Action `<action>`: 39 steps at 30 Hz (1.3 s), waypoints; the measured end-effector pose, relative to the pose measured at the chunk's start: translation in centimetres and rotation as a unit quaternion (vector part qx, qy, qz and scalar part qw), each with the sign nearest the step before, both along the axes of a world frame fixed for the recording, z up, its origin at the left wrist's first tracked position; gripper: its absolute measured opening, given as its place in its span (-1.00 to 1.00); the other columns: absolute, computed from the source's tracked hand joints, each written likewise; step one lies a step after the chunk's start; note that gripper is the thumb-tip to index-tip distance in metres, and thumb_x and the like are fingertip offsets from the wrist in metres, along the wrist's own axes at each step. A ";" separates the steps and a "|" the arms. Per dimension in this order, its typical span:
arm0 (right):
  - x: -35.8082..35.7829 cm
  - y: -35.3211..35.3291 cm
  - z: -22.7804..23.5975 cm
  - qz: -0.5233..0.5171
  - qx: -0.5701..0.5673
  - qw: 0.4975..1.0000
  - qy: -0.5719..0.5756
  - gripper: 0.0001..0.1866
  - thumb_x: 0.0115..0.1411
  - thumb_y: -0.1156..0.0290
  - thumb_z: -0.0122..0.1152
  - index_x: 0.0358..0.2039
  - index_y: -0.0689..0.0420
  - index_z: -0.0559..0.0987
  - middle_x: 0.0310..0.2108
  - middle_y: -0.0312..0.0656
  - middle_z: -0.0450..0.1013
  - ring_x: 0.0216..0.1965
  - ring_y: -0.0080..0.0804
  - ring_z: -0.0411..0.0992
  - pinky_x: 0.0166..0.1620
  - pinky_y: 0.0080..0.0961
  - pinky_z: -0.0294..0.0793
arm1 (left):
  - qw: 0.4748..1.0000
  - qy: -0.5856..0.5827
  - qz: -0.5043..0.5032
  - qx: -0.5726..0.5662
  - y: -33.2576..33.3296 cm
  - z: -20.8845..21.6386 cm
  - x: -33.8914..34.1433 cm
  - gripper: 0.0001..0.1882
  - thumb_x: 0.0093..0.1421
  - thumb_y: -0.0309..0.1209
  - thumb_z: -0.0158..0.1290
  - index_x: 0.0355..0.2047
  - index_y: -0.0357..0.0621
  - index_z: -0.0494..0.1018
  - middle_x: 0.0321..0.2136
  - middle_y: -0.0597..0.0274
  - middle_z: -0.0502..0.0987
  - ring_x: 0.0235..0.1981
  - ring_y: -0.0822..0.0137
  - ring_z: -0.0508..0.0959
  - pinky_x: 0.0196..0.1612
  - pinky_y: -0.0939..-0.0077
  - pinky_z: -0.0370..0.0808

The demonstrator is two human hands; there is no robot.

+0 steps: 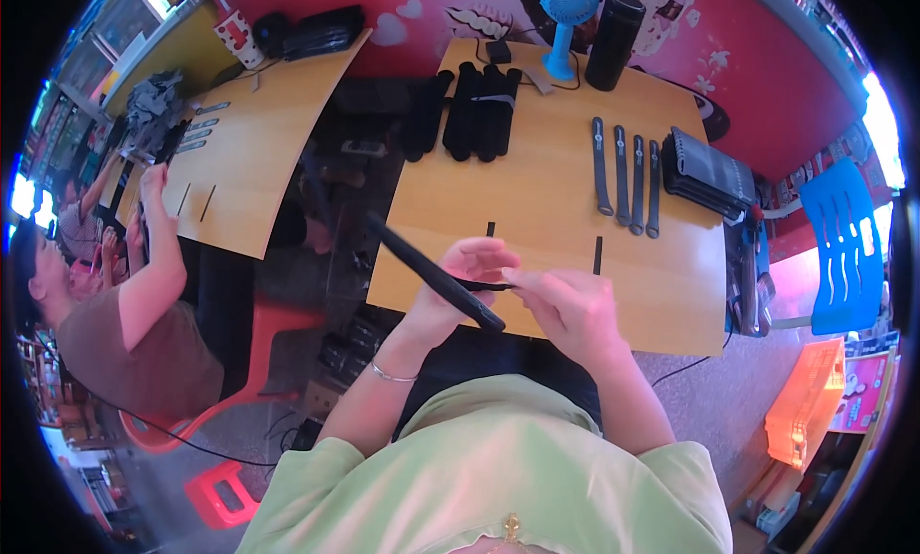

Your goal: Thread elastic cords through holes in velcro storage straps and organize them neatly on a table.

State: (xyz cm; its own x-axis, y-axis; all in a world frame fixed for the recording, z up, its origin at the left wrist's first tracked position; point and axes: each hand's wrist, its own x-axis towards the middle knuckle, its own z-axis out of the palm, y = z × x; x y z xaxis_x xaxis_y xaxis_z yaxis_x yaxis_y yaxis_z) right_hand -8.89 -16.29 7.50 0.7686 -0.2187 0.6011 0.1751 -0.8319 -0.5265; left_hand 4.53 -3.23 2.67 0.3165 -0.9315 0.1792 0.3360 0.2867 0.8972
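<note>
L hand (458, 278) closed round long black rod (433, 276), held over near desk (537, 209) edge. R hand (567, 305) pinched thin black strap (489, 286) against rod. Best kept rod steady, strap taut & square. Spare straps (625, 178) lay further back.

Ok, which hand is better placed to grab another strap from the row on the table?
Probably the right hand: the strap row lies ahead on its side and it only pinches a thin strap end. The left hand grips the long black rod.
</note>
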 end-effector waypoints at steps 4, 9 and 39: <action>-0.4 -0.1 -0.6 -0.023 0.033 0.999 0.003 -0.73 -0.04 0.57 0.26 -0.27 0.03 0.59 -0.63 -0.21 0.44 -0.63 -0.35 0.42 -0.59 -0.50 0.33 | 0.993 0.085 -0.044 -0.063 0.4 -0.1 -0.4 -0.36 0.10 -0.61 0.07 0.18 -0.19 0.11 0.02 0.10 0.35 0.09 0.24 0.37 0.16 0.26 0.31; -0.9 -0.6 0.4 -0.042 -0.011 0.999 0.016 -0.69 -0.09 0.63 0.25 -0.27 0.06 0.60 -0.65 -0.22 0.42 -0.66 -0.37 0.39 -0.59 -0.53 0.32 | 0.960 0.224 -0.167 -0.022 2.0 0.2 0.0 -0.10 0.08 -0.42 0.18 0.29 -0.15 -0.15 0.09 0.01 0.29 0.15 0.11 0.32 0.11 0.27 0.38; 1.2 -0.1 -1.8 0.145 0.366 0.918 0.035 -0.80 0.05 0.66 0.20 -0.27 0.24 0.56 -0.29 -0.17 0.51 -0.49 -0.67 0.40 -0.44 -0.78 0.35 | 0.967 0.239 -0.033 0.076 0.5 1.2 -0.2 -0.52 0.26 -0.36 -0.03 0.13 -0.31 0.19 -0.25 0.14 0.51 -0.35 0.38 0.56 -0.22 0.44 0.56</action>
State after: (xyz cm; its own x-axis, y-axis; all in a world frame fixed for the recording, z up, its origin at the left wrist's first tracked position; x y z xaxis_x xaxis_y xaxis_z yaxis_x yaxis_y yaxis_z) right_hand -7.66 -16.41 5.74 0.8898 -0.3245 0.3209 0.2774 -0.1738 -0.9449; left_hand 4.31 -2.68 3.88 0.2692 -0.9564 -0.1133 0.7364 0.1285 0.6643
